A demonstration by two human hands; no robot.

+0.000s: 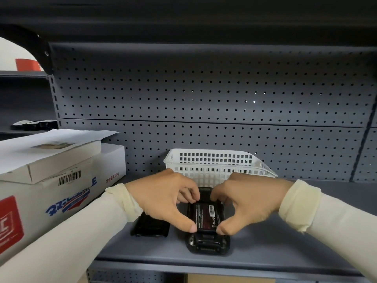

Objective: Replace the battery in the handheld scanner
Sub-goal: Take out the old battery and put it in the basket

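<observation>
A black handheld scanner [208,245] lies face down on the grey shelf [285,248], its back open. A black battery [206,216] with a red label and a white barcode sticker sits in its compartment. My left hand [163,199] grips the battery's left side, thumb at the near corner and fingers at the far end. On the right side my right hand [248,201] mirrors that grip. A black back cover [151,226] lies flat on the shelf left of the scanner, partly under my left wrist.
A white perforated plastic basket [216,162] stands right behind the scanner against the pegboard back wall [204,94]. Stacked white cardboard boxes [53,180] with paper on top fill the shelf's left side. The shelf's front edge [204,264] runs just below the scanner.
</observation>
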